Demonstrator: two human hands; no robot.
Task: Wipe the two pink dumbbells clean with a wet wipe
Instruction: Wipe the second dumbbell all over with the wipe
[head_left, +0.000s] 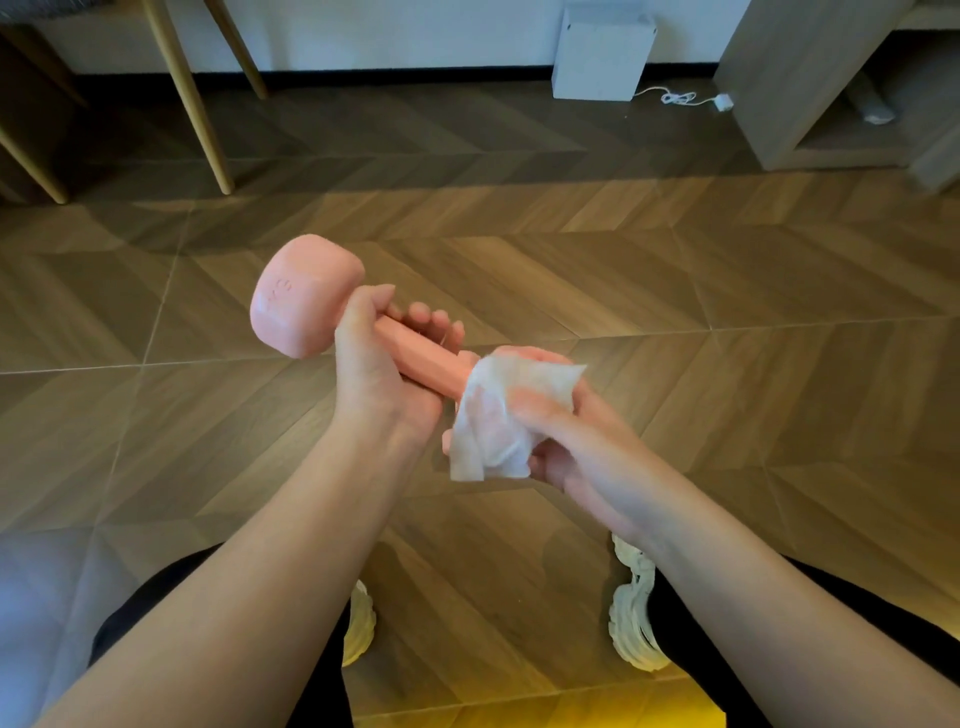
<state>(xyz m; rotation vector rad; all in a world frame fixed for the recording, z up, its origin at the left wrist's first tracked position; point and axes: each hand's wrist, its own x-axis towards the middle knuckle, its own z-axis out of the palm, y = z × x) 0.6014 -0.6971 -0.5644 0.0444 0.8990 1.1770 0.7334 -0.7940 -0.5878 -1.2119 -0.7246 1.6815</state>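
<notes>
Now | left grip (374, 364) curled round dumbbell (301, 296) | right grip (571, 441) clutching wet wipe (493, 415)

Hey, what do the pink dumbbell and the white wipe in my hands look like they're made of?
The pink dumbbell looks coated in matte vinyl or rubber, probably over a heavy core. The signs are its even colour, soft sheen and raised moulded lettering on the head, though the exact coating is unclear. The white wet wipe looks like thin nonwoven fabric. It crumples softly and goes translucent where it wraps the dumbbell's end.
</notes>
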